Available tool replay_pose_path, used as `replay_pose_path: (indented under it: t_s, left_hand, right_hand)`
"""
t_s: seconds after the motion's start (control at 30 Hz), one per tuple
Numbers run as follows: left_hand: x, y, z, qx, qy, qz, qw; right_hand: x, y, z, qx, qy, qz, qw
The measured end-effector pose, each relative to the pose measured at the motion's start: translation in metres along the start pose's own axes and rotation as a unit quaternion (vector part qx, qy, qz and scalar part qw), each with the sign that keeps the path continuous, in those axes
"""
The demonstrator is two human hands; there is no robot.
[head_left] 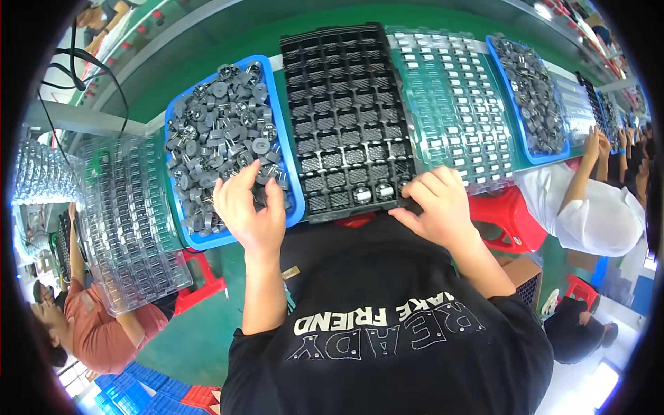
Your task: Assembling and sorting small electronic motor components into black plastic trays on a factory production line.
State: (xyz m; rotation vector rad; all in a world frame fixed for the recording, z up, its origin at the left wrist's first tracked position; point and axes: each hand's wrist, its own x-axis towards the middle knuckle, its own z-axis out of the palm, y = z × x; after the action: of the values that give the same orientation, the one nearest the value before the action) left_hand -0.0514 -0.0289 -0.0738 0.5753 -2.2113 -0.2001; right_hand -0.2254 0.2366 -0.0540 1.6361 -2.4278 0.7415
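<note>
A blue bin (285, 149) heaped with grey round parts (225, 121) with metal pins lies at the left. Over the near part of that heap is my left hand (250, 214), its thumb and index finger apart. I see nothing held between them. Beside the bin lies a black compartment tray (339, 121). Two white-topped parts (362, 195) sit in cells of its nearest row. My right hand (443, 207) is at the tray's near right corner. Its fingers are curled over the corner, with the thumb by the front edge, and they hide whatever lies between them.
Right of the black tray is a clear plastic tray (460, 104) with rows of small white parts. Another blue bin (508, 100) of grey parts stands beyond it. A clear tray (131, 221) sticks out at the left. Red stools (508, 218) and co-workers (104, 325) are on both sides.
</note>
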Motion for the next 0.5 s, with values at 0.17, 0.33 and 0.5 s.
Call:
replay_pose_path:
  t_s: [0.17, 0.33, 0.5]
  left_hand:
    - [0.004, 0.001, 0.004, 0.002, -0.014, 0.004, 1.000]
    - [0.005, -0.005, 0.001, -0.009, -0.018, -0.008, 1.000]
    - [0.008, -0.004, 0.001, -0.058, 0.009, -0.034, 0.998]
  right_hand:
    - [0.000, 0.007, 0.000, 0.018, 0.005, 0.009, 1.000]
    - [-0.001, 0.026, -0.018, 0.091, 0.043, 0.035, 0.994]
    - [-0.003, 0.057, -0.026, 0.014, 0.099, 0.253, 0.962]
